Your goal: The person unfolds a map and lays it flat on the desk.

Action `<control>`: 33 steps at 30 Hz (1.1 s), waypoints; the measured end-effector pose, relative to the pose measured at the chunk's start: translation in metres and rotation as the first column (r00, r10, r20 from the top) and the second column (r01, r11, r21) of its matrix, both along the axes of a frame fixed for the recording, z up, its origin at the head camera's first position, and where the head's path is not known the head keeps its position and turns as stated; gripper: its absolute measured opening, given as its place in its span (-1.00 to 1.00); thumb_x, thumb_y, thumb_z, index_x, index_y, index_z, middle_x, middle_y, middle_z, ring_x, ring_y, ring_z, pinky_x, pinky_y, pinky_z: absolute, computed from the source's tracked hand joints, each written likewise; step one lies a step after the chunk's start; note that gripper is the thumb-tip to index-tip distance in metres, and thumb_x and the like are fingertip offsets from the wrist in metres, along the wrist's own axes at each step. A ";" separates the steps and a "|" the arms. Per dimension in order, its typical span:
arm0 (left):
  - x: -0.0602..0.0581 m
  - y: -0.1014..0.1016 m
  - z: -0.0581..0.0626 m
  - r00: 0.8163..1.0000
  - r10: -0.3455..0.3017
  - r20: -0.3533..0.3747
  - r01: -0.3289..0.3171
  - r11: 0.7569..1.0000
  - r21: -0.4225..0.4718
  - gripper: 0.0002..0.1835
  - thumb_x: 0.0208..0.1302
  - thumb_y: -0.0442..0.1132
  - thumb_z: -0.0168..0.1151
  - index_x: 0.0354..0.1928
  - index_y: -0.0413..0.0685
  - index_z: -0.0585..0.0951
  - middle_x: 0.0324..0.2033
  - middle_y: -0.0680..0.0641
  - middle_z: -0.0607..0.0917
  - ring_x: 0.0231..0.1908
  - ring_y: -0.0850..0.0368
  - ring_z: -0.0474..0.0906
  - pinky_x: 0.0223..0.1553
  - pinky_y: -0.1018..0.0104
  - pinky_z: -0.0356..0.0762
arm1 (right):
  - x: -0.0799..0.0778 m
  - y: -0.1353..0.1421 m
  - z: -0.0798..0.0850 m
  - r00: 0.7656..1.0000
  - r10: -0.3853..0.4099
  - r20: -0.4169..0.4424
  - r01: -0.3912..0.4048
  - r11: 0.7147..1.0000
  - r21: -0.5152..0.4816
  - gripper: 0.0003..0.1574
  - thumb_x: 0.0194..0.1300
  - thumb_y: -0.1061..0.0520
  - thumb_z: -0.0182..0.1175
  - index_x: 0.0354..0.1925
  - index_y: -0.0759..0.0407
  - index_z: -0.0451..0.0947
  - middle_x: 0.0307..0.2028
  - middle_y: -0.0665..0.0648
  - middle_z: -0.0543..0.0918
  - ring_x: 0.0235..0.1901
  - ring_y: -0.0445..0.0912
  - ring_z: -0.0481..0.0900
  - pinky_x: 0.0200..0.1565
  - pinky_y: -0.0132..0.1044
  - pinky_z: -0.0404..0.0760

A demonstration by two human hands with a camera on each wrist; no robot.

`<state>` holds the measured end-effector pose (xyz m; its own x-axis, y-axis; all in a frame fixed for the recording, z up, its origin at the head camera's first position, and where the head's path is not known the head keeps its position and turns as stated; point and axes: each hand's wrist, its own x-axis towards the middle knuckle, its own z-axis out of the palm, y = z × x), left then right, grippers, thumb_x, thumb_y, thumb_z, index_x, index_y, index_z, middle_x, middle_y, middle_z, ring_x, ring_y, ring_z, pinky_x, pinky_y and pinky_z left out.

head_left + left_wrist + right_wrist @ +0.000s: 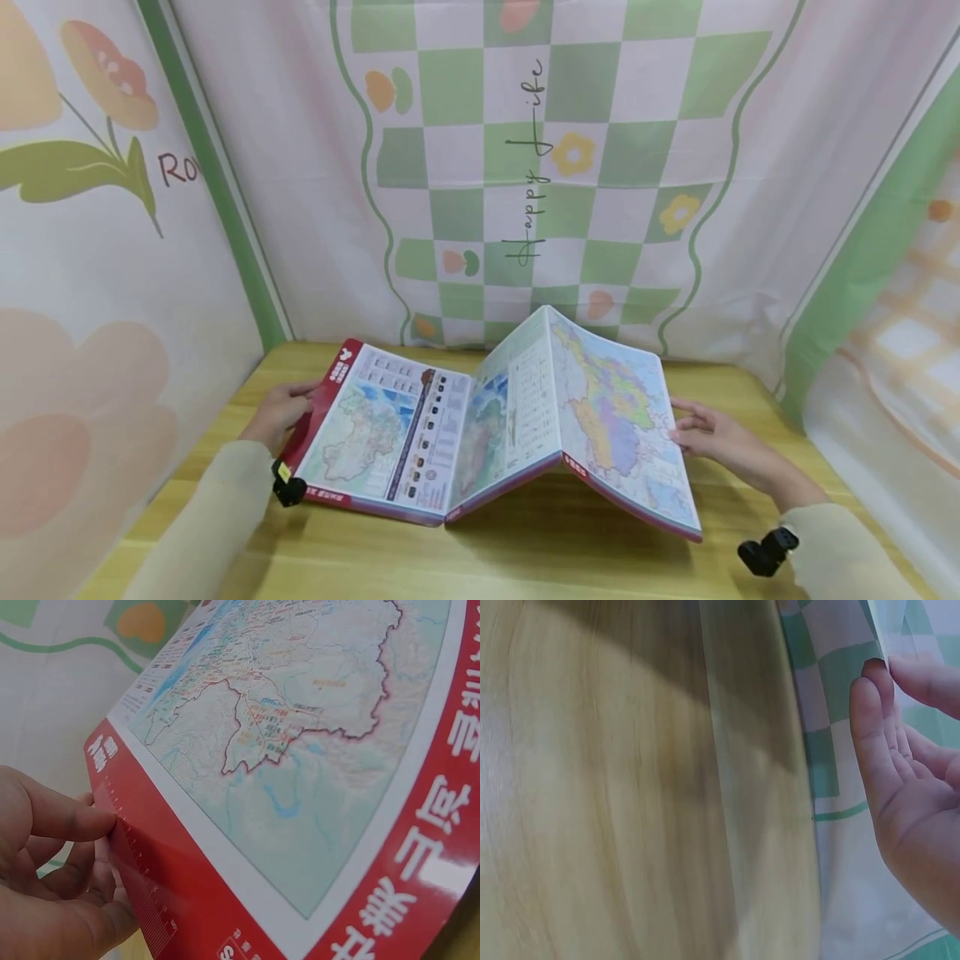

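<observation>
A folding map [367,433] with red borders stands partly unfolded in a zigzag on the wooden table. Its right half rises to a ridge, and the rightmost panel [618,400] slopes down with a coloured map on it. My left hand [279,410] pinches the red left edge; in the left wrist view its thumb [90,821] lies on the red border beside a printed ruler scale. At the opposite edge, my right hand [712,437] pinches the rightmost panel between thumb and fingers. Only a thin corner of that panel shows above the right fingertips [877,675] in the right wrist view.
The wooden table [360,558] runs under the map to a back edge. Behind it hangs a curtain [585,158] with green checks and flowers. More printed fabric [97,275] encloses the left side, and a curtain [885,333] the right. The map casts a shadow below its raised fold.
</observation>
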<state>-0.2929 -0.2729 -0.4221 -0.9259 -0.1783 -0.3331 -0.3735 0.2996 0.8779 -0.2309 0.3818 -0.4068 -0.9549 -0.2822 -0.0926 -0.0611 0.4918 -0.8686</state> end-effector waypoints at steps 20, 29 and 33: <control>0.000 -0.023 -0.006 0.999 0.020 -0.037 -0.023 0.998 -0.060 -0.40 0.41 -0.36 -0.04 0.49 -0.21 0.26 0.35 -0.39 0.32 0.23 -0.27 0.33 0.20 -0.17 0.42 | 0.002 0.016 -0.011 0.999 -0.041 0.033 0.040 0.998 0.038 -0.03 0.45 0.09 0.19 0.51 0.48 -0.11 0.06 0.41 0.48 -0.09 0.04 0.61 -0.07 -0.19 0.67; 0.001 -0.034 -0.003 0.997 0.059 -0.039 -0.065 0.985 -0.161 -0.41 0.41 -0.32 -0.02 0.47 -0.16 0.31 0.36 -0.41 0.29 0.23 -0.29 0.29 0.19 -0.24 0.37 | 0.000 0.025 -0.018 0.997 -0.072 0.024 0.070 0.995 0.071 -0.06 0.46 0.10 0.19 0.48 0.53 -0.07 0.01 0.36 0.53 -0.13 -0.02 0.62 -0.12 -0.16 0.68; 0.000 -0.039 -0.003 0.997 0.074 -0.034 -0.078 0.986 -0.148 -0.40 0.39 -0.33 -0.01 0.48 -0.15 0.30 0.38 -0.40 0.29 0.25 -0.29 0.28 0.22 -0.24 0.36 | 0.000 0.028 -0.019 0.996 -0.088 0.027 0.085 0.993 0.085 -0.06 0.47 0.10 0.19 0.48 0.53 -0.06 0.01 0.36 0.52 -0.14 -0.03 0.62 -0.13 -0.18 0.68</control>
